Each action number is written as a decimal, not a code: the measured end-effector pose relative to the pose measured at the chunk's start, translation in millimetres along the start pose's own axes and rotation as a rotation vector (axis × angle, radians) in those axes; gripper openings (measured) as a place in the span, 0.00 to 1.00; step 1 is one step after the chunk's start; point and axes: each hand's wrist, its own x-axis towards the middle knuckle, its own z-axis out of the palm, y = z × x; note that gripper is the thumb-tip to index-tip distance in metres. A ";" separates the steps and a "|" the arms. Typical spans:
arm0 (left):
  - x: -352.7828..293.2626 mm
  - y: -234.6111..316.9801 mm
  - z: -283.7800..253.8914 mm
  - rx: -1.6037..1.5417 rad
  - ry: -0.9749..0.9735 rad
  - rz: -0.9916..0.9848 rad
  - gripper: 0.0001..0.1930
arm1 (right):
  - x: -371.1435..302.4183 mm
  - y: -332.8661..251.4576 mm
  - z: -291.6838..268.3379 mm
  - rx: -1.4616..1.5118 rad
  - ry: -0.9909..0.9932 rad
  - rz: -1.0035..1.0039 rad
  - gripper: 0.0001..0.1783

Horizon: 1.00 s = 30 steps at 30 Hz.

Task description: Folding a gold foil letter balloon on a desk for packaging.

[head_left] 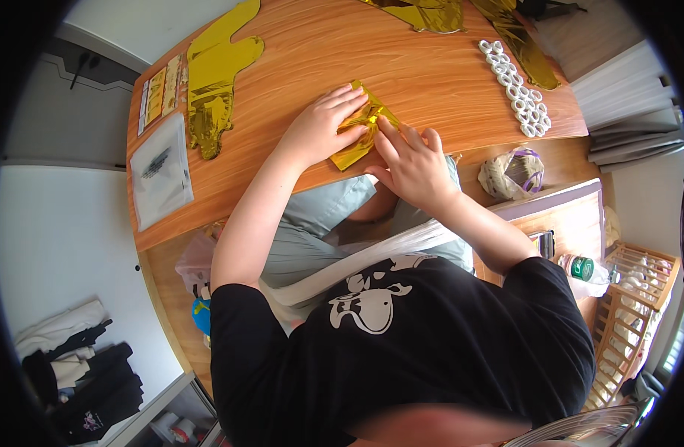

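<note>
A shiny gold foil piece (pixel 348 157), creased and folded into a small packet, lies on the wooden table (pixel 297 67) near its front edge. My left hand (pixel 323 127) rests flat over the foil's left side, its fingers stretched out and lying close together. From the right, my right hand (pixel 418 165) touches the foil with an extended fingertip, the other fingers apart. Part of the foil is hidden beneath both hands. To the left lies a flat, uninflated gold foil balloon (pixel 211 71).
More gold foil (pixel 431 15) lies at the table's far edge, with another strip (pixel 521 48) by several white rings (pixel 515 91). A clear plastic sleeve (pixel 162 175) and a printed card (pixel 162 93) sit at the left. Right of the table are a plastic bag (pixel 510 175) and a wooden crib (pixel 625 298).
</note>
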 end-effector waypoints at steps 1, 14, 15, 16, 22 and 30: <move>0.6 0.6 -0.3 -0.001 0.001 0.003 0.28 | 0.1 2.9 -0.2 -0.010 0.017 -0.033 0.31; 0.9 -4.8 -14.4 -0.100 -0.186 0.006 0.28 | 38.3 58.5 -1.7 0.824 0.025 0.149 0.16; 1.0 -4.3 -14.7 -0.076 -0.196 0.032 0.29 | 44.8 66.3 2.7 0.840 0.001 0.070 0.16; 1.4 -3.8 -14.8 -0.073 -0.196 0.032 0.29 | 48.3 72.9 4.5 0.841 0.002 0.068 0.16; 3.5 -0.4 -17.7 -0.067 -0.207 0.011 0.31 | 72.0 86.1 7.2 0.773 -0.160 -0.196 0.19; -1.1 -14.5 -14.9 -0.339 -0.123 -0.081 0.33 | 84.2 89.9 21.5 0.539 -0.028 -0.567 0.16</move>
